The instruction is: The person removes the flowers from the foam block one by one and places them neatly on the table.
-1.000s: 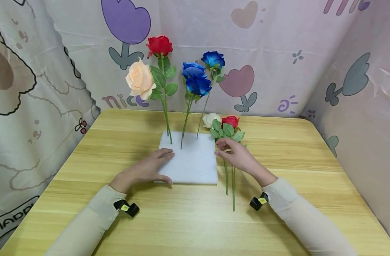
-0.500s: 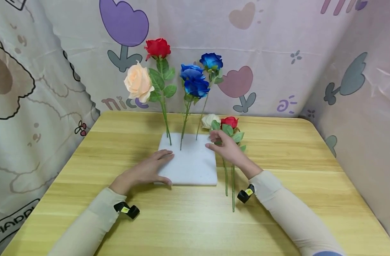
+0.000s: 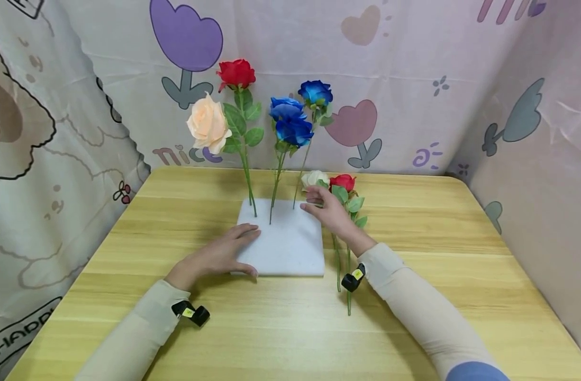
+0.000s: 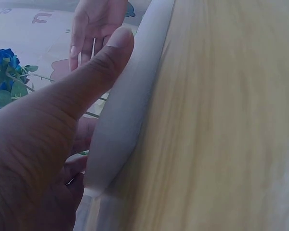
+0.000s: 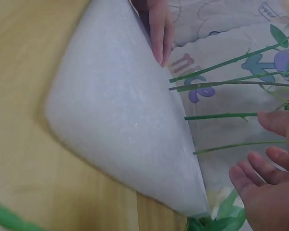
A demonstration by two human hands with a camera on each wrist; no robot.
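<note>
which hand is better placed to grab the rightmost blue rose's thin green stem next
Probably the right hand: it hovers near the thin green stem, holding nothing. The left hand touches the white square foam board, farther off.

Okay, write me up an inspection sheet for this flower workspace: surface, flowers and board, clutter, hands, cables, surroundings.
Surface: wood-grain table.
Job's things: white board flat on the table; a red rose, a peach rose and blue roses stand in it; a white rose and a second red rose lie by its right side.
Clutter: nothing seen.
Hands: left hand rests on the board's left side; right hand, thumb and fingers apart, is near the rightmost blue rose's stem, contact unclear.
Cables: nothing seen.
Surroundings: pale curtain printed with tulips and hearts.
</note>
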